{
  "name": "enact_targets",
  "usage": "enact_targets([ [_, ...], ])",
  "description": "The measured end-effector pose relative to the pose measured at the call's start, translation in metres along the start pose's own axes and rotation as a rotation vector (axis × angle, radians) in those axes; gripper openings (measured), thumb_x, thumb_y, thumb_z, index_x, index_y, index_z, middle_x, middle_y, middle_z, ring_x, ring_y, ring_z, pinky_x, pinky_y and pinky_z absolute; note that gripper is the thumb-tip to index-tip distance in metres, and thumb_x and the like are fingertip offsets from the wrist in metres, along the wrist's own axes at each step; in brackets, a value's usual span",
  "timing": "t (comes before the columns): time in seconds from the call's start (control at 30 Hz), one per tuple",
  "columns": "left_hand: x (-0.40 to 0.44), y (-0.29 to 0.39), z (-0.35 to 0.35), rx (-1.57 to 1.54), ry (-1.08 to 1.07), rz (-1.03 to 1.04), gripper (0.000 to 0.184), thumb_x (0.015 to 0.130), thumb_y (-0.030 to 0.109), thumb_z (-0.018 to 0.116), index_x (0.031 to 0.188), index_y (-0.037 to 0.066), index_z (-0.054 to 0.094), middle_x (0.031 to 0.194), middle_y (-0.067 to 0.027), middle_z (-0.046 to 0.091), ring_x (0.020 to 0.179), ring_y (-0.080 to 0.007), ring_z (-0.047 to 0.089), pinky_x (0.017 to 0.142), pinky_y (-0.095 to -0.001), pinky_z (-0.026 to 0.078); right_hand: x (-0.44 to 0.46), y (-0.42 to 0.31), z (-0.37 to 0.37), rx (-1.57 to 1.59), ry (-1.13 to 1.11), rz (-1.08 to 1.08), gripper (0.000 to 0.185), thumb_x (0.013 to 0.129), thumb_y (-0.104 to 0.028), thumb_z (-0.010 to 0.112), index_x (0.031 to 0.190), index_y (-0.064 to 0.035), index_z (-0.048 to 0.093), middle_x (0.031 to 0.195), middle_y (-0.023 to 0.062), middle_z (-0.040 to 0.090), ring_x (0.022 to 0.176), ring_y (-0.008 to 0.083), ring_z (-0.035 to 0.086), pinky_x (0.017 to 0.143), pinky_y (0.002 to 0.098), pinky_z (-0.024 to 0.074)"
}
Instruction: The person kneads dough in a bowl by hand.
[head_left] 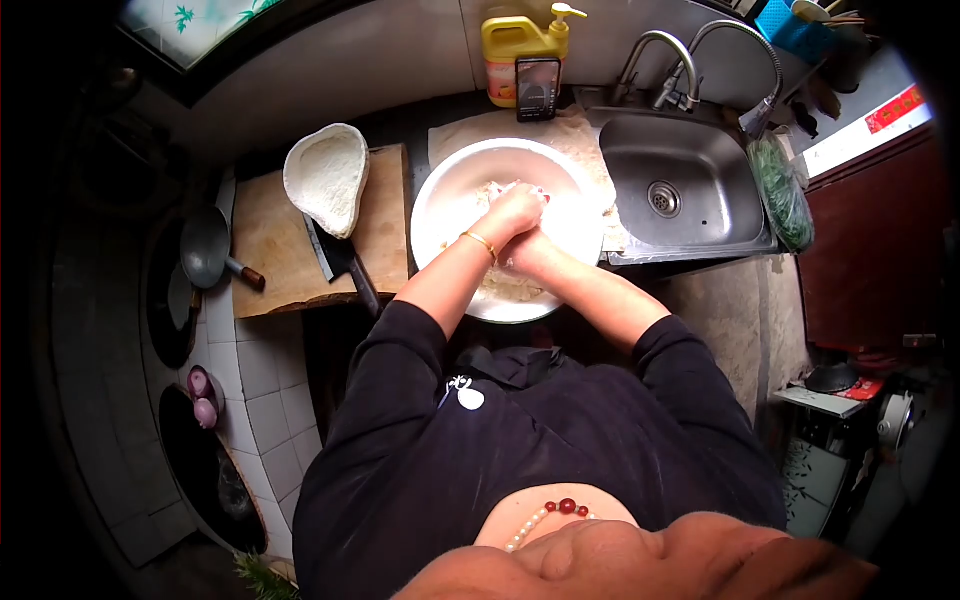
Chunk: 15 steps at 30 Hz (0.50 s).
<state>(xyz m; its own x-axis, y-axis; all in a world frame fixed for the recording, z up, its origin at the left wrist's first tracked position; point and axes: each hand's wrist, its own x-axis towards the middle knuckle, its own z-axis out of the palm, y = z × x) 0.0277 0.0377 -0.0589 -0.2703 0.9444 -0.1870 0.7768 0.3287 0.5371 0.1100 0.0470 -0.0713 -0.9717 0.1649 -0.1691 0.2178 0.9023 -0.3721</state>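
Both my hands are inside a large white basin (pixel 574 172), where glare washes out much of the inner surface. My left hand (pixel 517 207), with a gold bangle at its wrist, is closed, its fingers curled into pale, floury dough (pixel 487 194). Against it and partly underneath lies my right hand (pixel 524 252), whose fingers are hidden. More crumbly dough lies low in the basin below my wrists.
Left of the basin, a cutting board (pixel 270 225) bears a flour-filled container (pixel 330 175) and a knife (pixel 352 268). A ladle (pixel 207 250) lies by the stove. Behind stand a yellow pump jug (pixel 520 45) and a phone (pixel 538 88). The steel sink (pixel 690 235) is right.
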Motion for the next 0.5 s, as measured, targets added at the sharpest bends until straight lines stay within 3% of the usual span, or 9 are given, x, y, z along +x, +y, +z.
enact_targets([
  [0.03,0.010,-0.022,0.023,-0.084,0.083,0.003,0.028,0.086,0.024,0.049,0.090,0.002,0.066,0.094,-0.0230,0.065,0.092,-0.0402,0.061,0.081,-0.0460,0.047,0.007,0.009,0.015,0.064,-0.046,-0.003,0.040,0.089,-0.029,0.049,0.125,-0.0132,0.047,0.130,0.0130,0.048,0.121,0.0263,0.043,0.107,0.0355,0.0277],
  [0.13,-0.034,0.003,0.007,-0.129,0.169,-0.111,0.029,0.086,0.024,0.049,0.090,0.002,0.065,0.091,-0.0257,0.064,0.089,-0.0414,0.061,0.080,-0.0470,0.047,0.022,0.026,0.047,0.171,-0.058,-0.019,0.040,0.088,-0.029,0.050,0.126,-0.0135,0.047,0.131,0.0134,0.047,0.122,0.0262,0.042,0.108,0.0351,0.0273],
  [0.27,-0.065,0.005,0.002,-0.162,0.185,-0.030,0.030,0.088,0.027,0.048,0.088,0.001,0.064,0.087,-0.0260,0.064,0.085,-0.0424,0.061,0.080,-0.0479,0.048,0.016,0.018,0.036,0.186,0.000,-0.020,0.040,0.088,-0.028,0.050,0.125,-0.0133,0.048,0.130,0.0136,0.048,0.121,0.0262,0.043,0.107,0.0350,0.0278],
  [0.3,-0.074,0.009,0.000,-0.084,0.171,0.006,0.027,0.090,0.022,0.047,0.101,0.005,0.064,0.088,-0.0242,0.064,0.084,-0.0412,0.062,0.077,-0.0470,0.050,0.015,0.016,0.034,0.189,0.009,-0.020,0.040,0.088,-0.028,0.051,0.125,-0.0133,0.048,0.130,0.0137,0.048,0.121,0.0262,0.043,0.107,0.0349,0.0279],
  [0.4,-0.089,0.024,-0.003,-0.127,0.239,0.068,0.030,0.089,0.027,0.046,0.095,0.002,0.062,0.088,-0.0251,0.064,0.086,-0.0415,0.062,0.081,-0.0481,0.048,0.011,0.012,0.028,0.192,0.026,-0.019,0.040,0.088,-0.027,0.051,0.125,-0.0132,0.049,0.130,0.0138,0.049,0.120,0.0262,0.044,0.107,0.0348,0.0282],
  [0.43,-0.083,0.018,0.000,-0.028,0.229,0.084,0.029,0.091,0.023,0.045,0.107,0.005,0.062,0.093,-0.0241,0.064,0.087,-0.0412,0.061,0.081,-0.0471,0.049,0.011,0.012,0.026,0.198,0.028,-0.018,0.039,0.088,-0.026,0.051,0.125,-0.0131,0.049,0.129,0.0139,0.049,0.120,0.0262,0.044,0.107,0.0348,0.0283],
  [0.5,-0.068,0.021,-0.006,-0.003,0.108,-0.026,0.031,0.087,0.025,0.048,0.103,0.002,0.061,0.098,-0.0233,0.064,0.093,-0.0403,0.061,0.084,-0.0470,0.048,0.012,0.011,0.023,0.210,0.032,-0.016,0.039,0.088,-0.026,0.051,0.125,-0.0130,0.050,0.129,0.0140,0.050,0.120,0.0262,0.045,0.107,0.0347,0.0285],
])
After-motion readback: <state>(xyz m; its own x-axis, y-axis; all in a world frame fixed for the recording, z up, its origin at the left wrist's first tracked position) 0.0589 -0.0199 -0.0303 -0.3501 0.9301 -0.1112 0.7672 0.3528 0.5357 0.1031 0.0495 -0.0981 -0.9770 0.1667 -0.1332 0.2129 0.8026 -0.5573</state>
